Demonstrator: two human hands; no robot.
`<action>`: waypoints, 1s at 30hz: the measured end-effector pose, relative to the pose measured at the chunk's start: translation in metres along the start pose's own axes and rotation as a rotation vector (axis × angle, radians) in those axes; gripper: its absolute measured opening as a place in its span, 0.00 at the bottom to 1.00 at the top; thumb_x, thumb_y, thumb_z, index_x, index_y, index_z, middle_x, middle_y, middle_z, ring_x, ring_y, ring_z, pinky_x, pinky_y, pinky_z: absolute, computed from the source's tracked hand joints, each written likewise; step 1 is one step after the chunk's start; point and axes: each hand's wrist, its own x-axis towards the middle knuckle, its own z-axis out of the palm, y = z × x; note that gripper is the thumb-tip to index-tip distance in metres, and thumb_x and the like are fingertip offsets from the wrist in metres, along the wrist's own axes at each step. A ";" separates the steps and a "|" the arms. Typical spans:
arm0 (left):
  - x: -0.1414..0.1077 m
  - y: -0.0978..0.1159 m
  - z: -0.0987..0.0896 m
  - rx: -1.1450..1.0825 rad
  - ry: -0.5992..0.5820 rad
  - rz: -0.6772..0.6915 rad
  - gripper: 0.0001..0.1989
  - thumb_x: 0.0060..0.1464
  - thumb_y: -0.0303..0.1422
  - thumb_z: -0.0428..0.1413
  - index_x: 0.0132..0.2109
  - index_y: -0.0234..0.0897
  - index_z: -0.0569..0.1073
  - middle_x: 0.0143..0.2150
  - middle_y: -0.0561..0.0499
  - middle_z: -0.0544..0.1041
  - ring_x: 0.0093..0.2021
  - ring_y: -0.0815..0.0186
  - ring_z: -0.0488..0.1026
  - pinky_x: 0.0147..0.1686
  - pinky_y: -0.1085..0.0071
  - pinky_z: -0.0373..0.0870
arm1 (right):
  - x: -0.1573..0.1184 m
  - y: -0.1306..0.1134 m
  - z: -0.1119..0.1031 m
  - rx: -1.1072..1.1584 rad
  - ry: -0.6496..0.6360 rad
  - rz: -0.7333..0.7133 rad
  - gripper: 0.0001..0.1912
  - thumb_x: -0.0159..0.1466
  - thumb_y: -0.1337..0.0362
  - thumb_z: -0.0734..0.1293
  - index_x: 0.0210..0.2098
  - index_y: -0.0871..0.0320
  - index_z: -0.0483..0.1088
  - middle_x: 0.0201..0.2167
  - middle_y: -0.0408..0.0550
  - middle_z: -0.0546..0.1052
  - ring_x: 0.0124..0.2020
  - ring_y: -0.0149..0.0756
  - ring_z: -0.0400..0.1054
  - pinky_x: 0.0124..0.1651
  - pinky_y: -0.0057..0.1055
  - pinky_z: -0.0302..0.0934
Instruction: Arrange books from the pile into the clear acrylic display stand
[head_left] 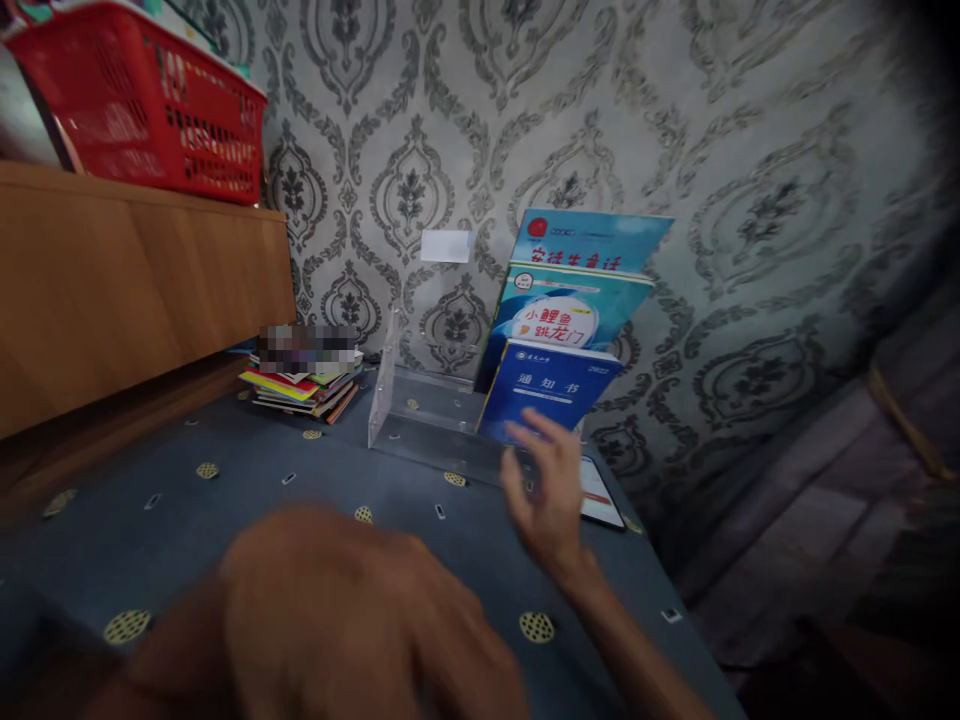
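Observation:
A clear tiered stand [431,425] rests on the blue patterned tablecloth. On its right side three booklets lean one behind another: a dark blue one [555,385] in front, a teal one [600,300] in the middle and a light blue one [637,235] at the back. My right hand [551,485] is at the lower part of the dark blue booklet, fingers stretched and apart; whether they touch it I cannot tell. Large and blurred in the near foreground is my left hand [352,610], back upward, its fingertips hidden.
Left of the stand lies a pile of books [307,390], its top blurred out. A red basket [150,110] stands on a wooden cabinet [142,290] at the left. A flat device with a lit screen [600,497] lies right of my right hand. Patterned wallpaper rises behind.

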 end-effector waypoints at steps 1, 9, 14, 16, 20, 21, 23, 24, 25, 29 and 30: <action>-0.006 -0.015 -0.011 -0.029 -0.008 0.018 0.19 0.53 0.57 0.54 0.44 0.58 0.82 0.41 0.52 0.83 0.42 0.63 0.81 0.34 0.76 0.75 | -0.016 -0.008 0.002 0.032 -0.109 -0.077 0.20 0.65 0.70 0.63 0.55 0.49 0.69 0.54 0.55 0.74 0.55 0.50 0.70 0.54 0.53 0.66; -0.119 -0.167 -0.041 0.522 0.505 -1.427 0.27 0.63 0.43 0.46 0.59 0.28 0.71 0.60 0.27 0.72 0.60 0.40 0.69 0.55 0.47 0.65 | -0.100 -0.033 -0.011 0.187 -0.574 -0.087 0.16 0.66 0.76 0.60 0.47 0.55 0.72 0.49 0.55 0.78 0.50 0.44 0.73 0.49 0.44 0.73; -0.163 -0.199 -0.042 0.592 0.265 -1.562 0.25 0.66 0.42 0.43 0.58 0.30 0.71 0.60 0.32 0.73 0.57 0.46 0.72 0.49 0.59 0.70 | -0.102 -0.030 -0.009 0.216 -0.577 0.001 0.15 0.67 0.75 0.60 0.48 0.54 0.72 0.47 0.54 0.78 0.48 0.42 0.73 0.49 0.44 0.73; -0.168 -0.204 -0.047 0.593 0.225 -1.547 0.25 0.66 0.42 0.42 0.57 0.30 0.72 0.59 0.33 0.74 0.57 0.47 0.72 0.49 0.60 0.70 | -0.102 -0.029 -0.007 0.229 -0.579 0.025 0.16 0.67 0.75 0.60 0.49 0.54 0.71 0.47 0.54 0.78 0.47 0.42 0.74 0.49 0.44 0.73; -0.169 -0.210 -0.055 0.590 0.126 -1.509 0.22 0.65 0.40 0.45 0.52 0.28 0.74 0.53 0.31 0.78 0.53 0.47 0.76 0.48 0.61 0.71 | -0.103 -0.028 -0.007 0.264 -0.577 0.053 0.17 0.68 0.75 0.60 0.50 0.53 0.71 0.45 0.53 0.78 0.47 0.42 0.74 0.48 0.43 0.73; -0.168 -0.211 -0.055 0.593 0.108 -1.493 0.21 0.64 0.39 0.46 0.50 0.28 0.75 0.52 0.31 0.78 0.52 0.47 0.76 0.48 0.60 0.71 | -0.103 -0.028 -0.007 0.271 -0.580 0.058 0.17 0.68 0.75 0.60 0.51 0.53 0.71 0.44 0.53 0.78 0.47 0.42 0.74 0.48 0.43 0.73; -0.165 -0.211 -0.055 0.604 0.091 -1.457 0.19 0.63 0.37 0.47 0.49 0.27 0.75 0.50 0.28 0.78 0.50 0.45 0.77 0.49 0.58 0.70 | -0.103 -0.028 -0.008 0.278 -0.590 0.069 0.17 0.68 0.75 0.60 0.51 0.52 0.72 0.43 0.52 0.78 0.46 0.42 0.74 0.47 0.43 0.73; -0.162 -0.211 -0.054 0.611 0.094 -1.438 0.19 0.63 0.36 0.47 0.50 0.26 0.75 0.50 0.27 0.78 0.50 0.45 0.77 0.49 0.57 0.70 | -0.103 -0.028 -0.008 0.280 -0.594 0.074 0.17 0.68 0.75 0.60 0.51 0.52 0.72 0.43 0.52 0.78 0.46 0.42 0.74 0.47 0.43 0.73; -0.160 -0.210 -0.053 0.615 0.102 -1.420 0.19 0.62 0.35 0.47 0.50 0.26 0.74 0.49 0.27 0.79 0.50 0.45 0.77 0.49 0.56 0.70 | -0.103 -0.028 -0.008 0.282 -0.596 0.078 0.17 0.68 0.75 0.60 0.50 0.52 0.72 0.43 0.52 0.78 0.46 0.42 0.74 0.48 0.43 0.73; -0.153 -0.205 -0.052 0.602 0.178 -1.354 0.16 0.60 0.34 0.49 0.49 0.28 0.75 0.42 0.30 0.81 0.48 0.45 0.78 0.49 0.55 0.70 | -0.103 -0.028 -0.008 0.303 -0.587 0.092 0.17 0.67 0.75 0.60 0.50 0.53 0.72 0.42 0.51 0.78 0.45 0.41 0.74 0.48 0.42 0.73; -0.152 -0.203 -0.053 0.591 0.209 -1.336 0.15 0.60 0.34 0.49 0.47 0.29 0.75 0.40 0.31 0.81 0.48 0.45 0.78 0.49 0.54 0.70 | -0.103 -0.028 -0.007 0.310 -0.583 0.094 0.17 0.67 0.75 0.60 0.49 0.53 0.72 0.42 0.51 0.78 0.44 0.41 0.74 0.47 0.42 0.73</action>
